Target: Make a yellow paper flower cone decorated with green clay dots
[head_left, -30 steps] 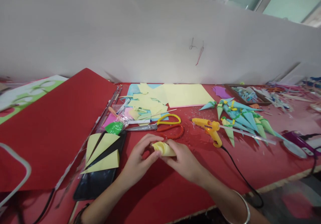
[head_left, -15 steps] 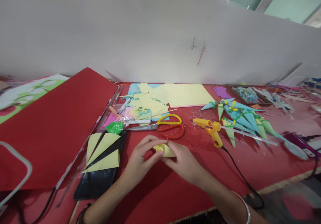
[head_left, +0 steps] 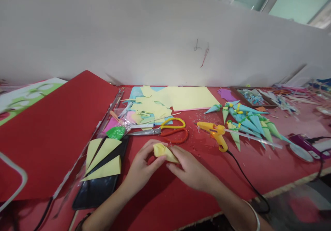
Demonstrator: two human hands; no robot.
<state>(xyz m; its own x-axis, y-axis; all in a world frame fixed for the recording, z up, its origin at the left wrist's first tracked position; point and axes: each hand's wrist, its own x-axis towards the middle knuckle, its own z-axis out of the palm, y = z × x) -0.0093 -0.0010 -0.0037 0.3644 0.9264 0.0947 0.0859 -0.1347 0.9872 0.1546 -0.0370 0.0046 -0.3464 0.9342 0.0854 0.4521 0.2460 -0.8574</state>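
A rolled piece of pale yellow paper (head_left: 165, 152) is held between both hands above the red table, its wider end toward the left. My left hand (head_left: 144, 162) pinches that wider end between thumb and fingers. Around the narrower right part close the fingers of my right hand (head_left: 187, 167). Just beyond the hands lie scissors (head_left: 172, 131) with one yellow and one red handle. A yellow hot glue gun (head_left: 216, 132) rests to the right. At the left, several yellow paper wedges (head_left: 106, 158) lie on a black phone-like slab (head_left: 97, 191).
Yellow paper sheets and scraps (head_left: 191, 98) lie at the back. Blue and green paper cones (head_left: 249, 118) are piled right of the glue gun, whose black cord (head_left: 248, 179) runs over the front edge. A large red board (head_left: 59, 131) covers the left side; a white wall (head_left: 155, 34) stands behind.
The yellow paper roll has been tilted, and its wider end now stands higher and shows more above my left fingers. The whole view has shifted slightly.
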